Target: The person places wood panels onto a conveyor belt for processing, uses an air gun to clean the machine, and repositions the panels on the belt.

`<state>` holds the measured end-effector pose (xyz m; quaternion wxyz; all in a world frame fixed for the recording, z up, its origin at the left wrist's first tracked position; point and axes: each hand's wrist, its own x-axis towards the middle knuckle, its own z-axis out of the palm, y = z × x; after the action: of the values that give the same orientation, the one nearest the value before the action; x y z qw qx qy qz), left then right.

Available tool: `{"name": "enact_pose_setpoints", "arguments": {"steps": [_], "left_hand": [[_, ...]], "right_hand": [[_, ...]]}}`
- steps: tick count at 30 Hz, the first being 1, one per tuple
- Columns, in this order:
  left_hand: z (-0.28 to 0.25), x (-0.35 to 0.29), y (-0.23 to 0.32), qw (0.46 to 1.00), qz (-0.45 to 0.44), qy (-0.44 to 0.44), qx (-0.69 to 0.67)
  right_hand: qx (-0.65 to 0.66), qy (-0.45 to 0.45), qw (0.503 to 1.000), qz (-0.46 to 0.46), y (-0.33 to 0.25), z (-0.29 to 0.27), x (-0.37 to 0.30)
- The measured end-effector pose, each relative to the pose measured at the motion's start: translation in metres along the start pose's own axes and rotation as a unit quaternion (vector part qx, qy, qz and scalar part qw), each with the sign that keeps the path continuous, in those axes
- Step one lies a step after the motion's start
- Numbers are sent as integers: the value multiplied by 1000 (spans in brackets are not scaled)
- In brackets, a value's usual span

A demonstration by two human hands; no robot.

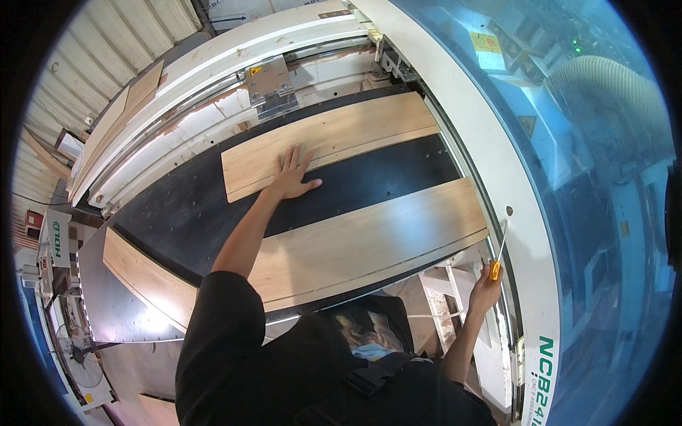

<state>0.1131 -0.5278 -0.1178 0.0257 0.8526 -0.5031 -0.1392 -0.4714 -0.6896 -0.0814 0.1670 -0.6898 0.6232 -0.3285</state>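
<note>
My left hand (290, 176) lies with spread fingers on the near edge of a light wood board (341, 131), the farther of two long boards. Its thumb reaches over the black table surface (348, 186). The second wood board (376, 234) lies closer to me, under and to the right of my left forearm. In my right hand (486, 287) is a screwdriver with a yellow-orange handle (495, 270). The screwdriver's thin shaft points up along the white machine frame, its tip near a small dark hole (509, 211) there.
A third wood board (145, 275) lies at the left end of the table. On the right stands a white machine frame with a blue see-through cover (604, 234). A metal clamp block (270, 85) sits on the far rail. A fan (79, 358) stands at the lower left.
</note>
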Motion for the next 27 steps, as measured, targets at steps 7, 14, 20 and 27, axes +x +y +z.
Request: {"name": "enact_pose_setpoints", "arguments": {"steps": [7,14,20,27], "left_hand": [[1,-62,-22,999,21,-14,-29],[-6,-103,-51,990,25,44,-128],[6,-173,-126,958,-177,204,-92],[18,-210,-143,882,-218,263,-324]], "right_hand": [[-118,22,990,73,69,7,-37],[-43,125,991,-25,49,9,-40],[28,166,964,-207,-53,33,-15],[129,-96,922,-353,-166,130,48]]}}
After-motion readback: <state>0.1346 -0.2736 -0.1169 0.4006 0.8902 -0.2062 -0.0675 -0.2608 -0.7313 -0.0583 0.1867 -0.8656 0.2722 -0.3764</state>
